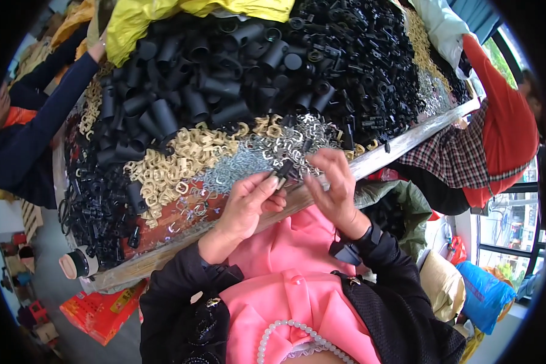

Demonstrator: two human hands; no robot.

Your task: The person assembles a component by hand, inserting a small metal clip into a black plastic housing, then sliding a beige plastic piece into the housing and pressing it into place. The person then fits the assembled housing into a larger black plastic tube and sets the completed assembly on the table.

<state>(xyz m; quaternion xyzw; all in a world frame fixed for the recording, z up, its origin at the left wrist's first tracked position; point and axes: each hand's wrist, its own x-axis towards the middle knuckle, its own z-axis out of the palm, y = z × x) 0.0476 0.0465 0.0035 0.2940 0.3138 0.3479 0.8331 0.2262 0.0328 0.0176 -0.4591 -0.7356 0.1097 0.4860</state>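
My left hand [244, 209] is closed in a pinch on a small black plastic part [283, 172], held just over the near edge of the table. Its finer shape is too small to make out. To the right of that part is my right hand [335, 188], its fingers apart with nothing visible between them. Right behind both hands lies a heap of silver metal clips [294, 141]. A patch of tiny grey metal pieces [239, 165] borders the clips on the left, and beige C-shaped plastic rings [182, 158] are piled farther left.
Black plastic cylinders [164, 115] and small black parts [361, 67] cover much of the table, which has a raised wooden edge [400, 144]. One person in dark sleeves [54, 124] stands left, another in red sleeves [506, 121] right. A green sack [414, 212] stands beside me.
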